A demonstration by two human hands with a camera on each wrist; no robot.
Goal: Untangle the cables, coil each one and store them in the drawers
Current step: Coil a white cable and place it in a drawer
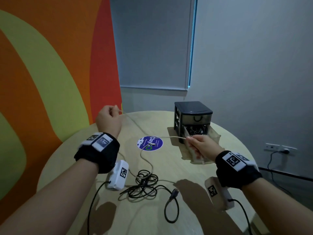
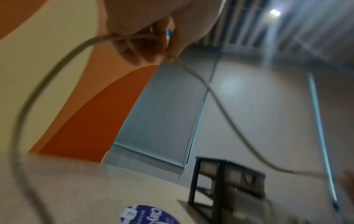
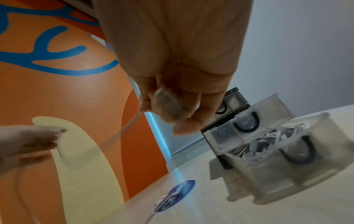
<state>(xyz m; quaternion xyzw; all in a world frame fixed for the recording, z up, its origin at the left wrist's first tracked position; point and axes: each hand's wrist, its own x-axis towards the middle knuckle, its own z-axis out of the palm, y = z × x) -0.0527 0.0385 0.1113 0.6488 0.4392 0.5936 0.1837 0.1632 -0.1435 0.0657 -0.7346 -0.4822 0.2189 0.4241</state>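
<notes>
A white cable [image 1: 171, 137] stretches over the round table between both hands. My left hand [image 1: 109, 118] is raised at the far left, fingers curled round the white cable [image 2: 220, 103] with a loop hanging from it. My right hand [image 1: 197, 145] pinches the white cable [image 3: 126, 130] in front of the drawer unit [image 1: 193, 114]. The rest of this cable trails down into a tangle with a black cable [image 1: 145, 185] near the front of the table. The unit's lower drawer [image 3: 287, 153] is pulled out and holds coiled cables.
A round blue sticker [image 1: 149, 143] lies mid-table. The drawer unit stands on a beige mat [image 1: 174, 141]. The table edge [image 1: 55, 155] curves close to the orange and yellow wall at left. A wall socket [image 1: 279, 149] with a plugged cord is at right.
</notes>
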